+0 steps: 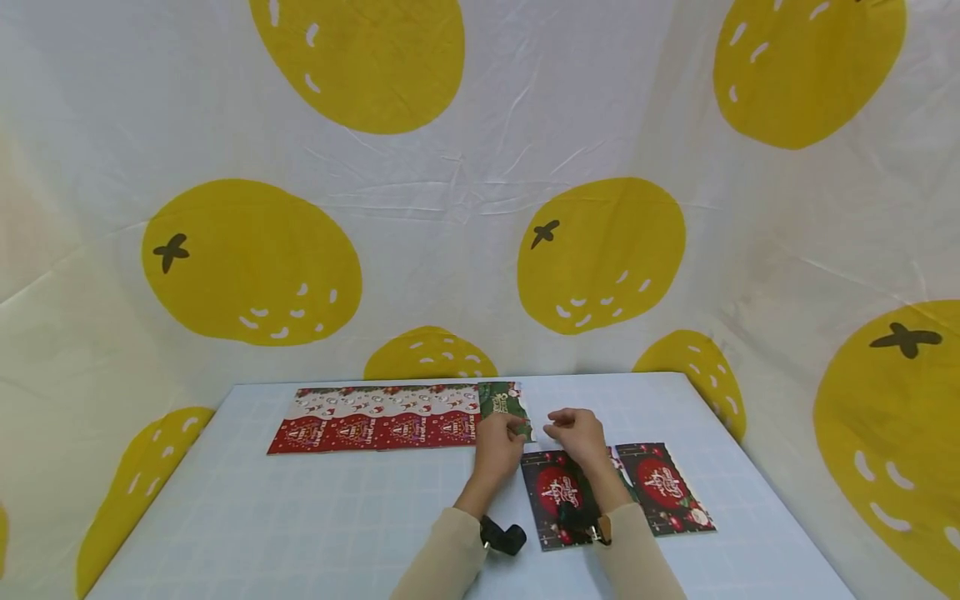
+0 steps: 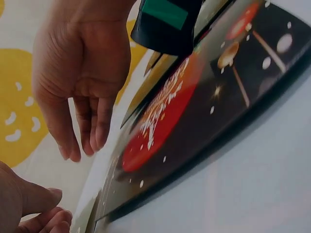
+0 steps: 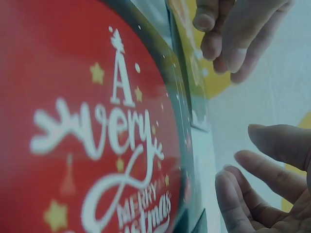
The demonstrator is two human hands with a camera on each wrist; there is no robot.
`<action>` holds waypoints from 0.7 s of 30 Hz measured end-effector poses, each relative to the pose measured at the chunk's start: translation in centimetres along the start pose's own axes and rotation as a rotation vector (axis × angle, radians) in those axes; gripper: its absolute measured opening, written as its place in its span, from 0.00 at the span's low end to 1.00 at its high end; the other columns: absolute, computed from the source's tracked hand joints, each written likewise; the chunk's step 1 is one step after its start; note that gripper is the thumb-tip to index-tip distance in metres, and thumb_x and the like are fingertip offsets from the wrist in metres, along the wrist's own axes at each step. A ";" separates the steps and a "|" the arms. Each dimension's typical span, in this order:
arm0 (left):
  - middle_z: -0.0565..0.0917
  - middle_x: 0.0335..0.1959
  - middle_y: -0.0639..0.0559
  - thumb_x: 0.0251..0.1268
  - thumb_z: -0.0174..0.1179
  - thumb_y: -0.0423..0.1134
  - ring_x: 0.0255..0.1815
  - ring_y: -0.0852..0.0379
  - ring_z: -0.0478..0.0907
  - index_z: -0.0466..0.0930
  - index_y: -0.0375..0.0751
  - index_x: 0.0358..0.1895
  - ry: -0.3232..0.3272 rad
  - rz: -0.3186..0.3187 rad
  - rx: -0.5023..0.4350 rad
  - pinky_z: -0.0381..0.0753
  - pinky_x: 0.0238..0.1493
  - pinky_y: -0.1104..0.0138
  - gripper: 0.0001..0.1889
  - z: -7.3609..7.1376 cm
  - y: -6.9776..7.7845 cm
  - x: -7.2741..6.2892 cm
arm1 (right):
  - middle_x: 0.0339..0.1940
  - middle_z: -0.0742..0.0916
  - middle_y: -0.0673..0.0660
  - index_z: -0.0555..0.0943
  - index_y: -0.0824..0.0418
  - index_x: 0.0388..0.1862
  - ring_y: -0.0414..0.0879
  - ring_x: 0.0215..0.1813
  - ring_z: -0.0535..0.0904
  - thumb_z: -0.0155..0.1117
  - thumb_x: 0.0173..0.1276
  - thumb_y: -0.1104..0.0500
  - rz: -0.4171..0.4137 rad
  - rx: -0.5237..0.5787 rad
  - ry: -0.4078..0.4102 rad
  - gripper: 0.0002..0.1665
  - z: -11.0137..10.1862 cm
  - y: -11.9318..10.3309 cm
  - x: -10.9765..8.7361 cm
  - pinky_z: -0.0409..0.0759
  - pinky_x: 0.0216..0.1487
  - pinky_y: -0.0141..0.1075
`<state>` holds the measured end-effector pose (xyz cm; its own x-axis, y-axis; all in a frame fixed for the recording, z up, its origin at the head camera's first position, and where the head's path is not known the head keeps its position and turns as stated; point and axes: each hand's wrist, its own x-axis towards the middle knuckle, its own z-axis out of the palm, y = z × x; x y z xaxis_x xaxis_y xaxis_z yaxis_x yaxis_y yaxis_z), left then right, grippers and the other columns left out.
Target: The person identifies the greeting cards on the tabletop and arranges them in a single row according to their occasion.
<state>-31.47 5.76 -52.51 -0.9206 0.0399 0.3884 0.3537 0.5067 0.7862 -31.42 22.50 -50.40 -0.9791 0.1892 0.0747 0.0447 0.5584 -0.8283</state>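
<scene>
My left hand hovers at the lower edge of a green Christmas card, its fingers loosely bent; in the right wrist view nothing shows between those fingers. To its right is my right hand, fingers relaxed and apart from the thumb, holding nothing in the left wrist view. Below the right hand lies a dark Christmas card with a red circle, partly hidden by the forearm. A similar dark card lies farther right. Whether the left hand touches the green card, I cannot tell.
Several red-and-white Christmas cards lie in a row along the back of the pale table, left of the green one. Behind the table hangs a white cloth printed with yellow fruit. Dark wrist cameras sit on both wrists.
</scene>
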 end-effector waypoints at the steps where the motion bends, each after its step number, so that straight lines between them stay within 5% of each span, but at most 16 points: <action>1: 0.85 0.31 0.46 0.56 0.73 0.23 0.29 0.61 0.78 0.90 0.32 0.40 -0.003 0.002 0.000 0.79 0.33 0.68 0.09 0.1 0.2 -0.1 | 0.40 0.91 0.60 0.88 0.69 0.50 0.53 0.43 0.85 0.73 0.69 0.62 -0.004 0.002 0.004 0.15 -0.2 0.1 0.0 0.83 0.43 0.44; 21: 0.87 0.39 0.39 0.62 0.70 0.24 0.31 0.62 0.83 0.87 0.26 0.47 -0.139 -0.057 -0.189 0.83 0.33 0.68 0.10 2.6 3.5 -2.1 | 0.48 0.89 0.67 0.86 0.72 0.57 0.62 0.49 0.85 0.71 0.72 0.60 0.036 -0.024 0.066 0.20 -5.2 1.2 -1.6 0.85 0.42 0.47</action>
<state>-28.74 9.64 -51.84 -0.9494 0.1408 0.2807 0.3127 0.3416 0.8863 -28.74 27.12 -48.64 -0.9616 0.2619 0.0821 0.0852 0.5691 -0.8178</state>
